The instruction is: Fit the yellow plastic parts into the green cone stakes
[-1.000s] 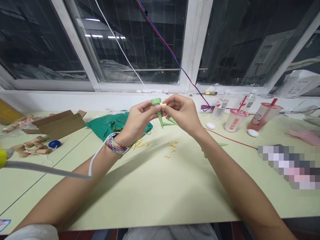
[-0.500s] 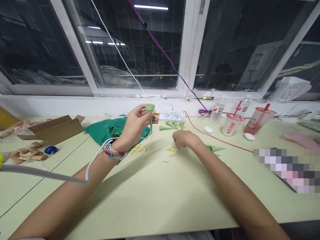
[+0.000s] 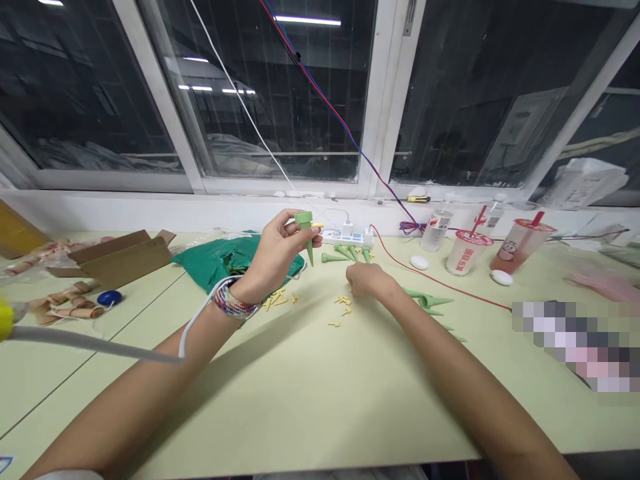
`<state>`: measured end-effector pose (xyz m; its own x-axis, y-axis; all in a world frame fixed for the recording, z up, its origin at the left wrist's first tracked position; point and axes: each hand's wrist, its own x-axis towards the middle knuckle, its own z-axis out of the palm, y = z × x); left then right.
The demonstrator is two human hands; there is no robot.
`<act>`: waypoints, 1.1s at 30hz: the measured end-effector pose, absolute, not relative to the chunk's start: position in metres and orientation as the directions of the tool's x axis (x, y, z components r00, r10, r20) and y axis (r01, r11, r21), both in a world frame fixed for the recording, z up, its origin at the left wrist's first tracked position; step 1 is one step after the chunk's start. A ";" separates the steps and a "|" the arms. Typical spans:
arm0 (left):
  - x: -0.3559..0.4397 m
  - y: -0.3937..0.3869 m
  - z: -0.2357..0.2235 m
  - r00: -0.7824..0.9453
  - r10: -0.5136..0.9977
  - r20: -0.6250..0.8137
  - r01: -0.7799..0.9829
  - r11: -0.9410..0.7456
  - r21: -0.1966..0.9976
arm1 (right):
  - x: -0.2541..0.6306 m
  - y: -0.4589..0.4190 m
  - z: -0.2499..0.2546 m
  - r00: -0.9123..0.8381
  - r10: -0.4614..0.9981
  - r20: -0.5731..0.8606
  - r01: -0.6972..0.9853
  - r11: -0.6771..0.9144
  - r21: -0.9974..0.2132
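My left hand is closed around a green plant-watering spike, cap upward and point down. A small yellow piece sticks out beside the cap at my fingertips. My right hand is low over the table with fingers curled; whatever they hold, if anything, is hidden. Just in front of it lie loose yellow pieces, and another scatter of yellow pieces lies below my left hand. Several capped green spikes rest beyond my right hand. Open green cones lie beside my right forearm.
A green plastic bag and open cardboard box stand left, near a blue ball. A power strip lies by the wall. Drink cups and white oval objects are right. A red cable crosses the table.
The whole view has shifted slightly. The spike in my left hand has tilted a little, and more of its body shows. My right hand stays low by the yellow pieces.
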<state>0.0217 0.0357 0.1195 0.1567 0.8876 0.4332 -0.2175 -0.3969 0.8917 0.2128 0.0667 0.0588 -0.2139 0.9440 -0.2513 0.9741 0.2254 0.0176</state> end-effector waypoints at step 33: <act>0.027 0.019 0.122 0.285 0.858 0.428 -0.239 -0.369 0.898 | 0.229 0.016 0.135 -0.354 0.572 0.739 0.348 0.815 -0.464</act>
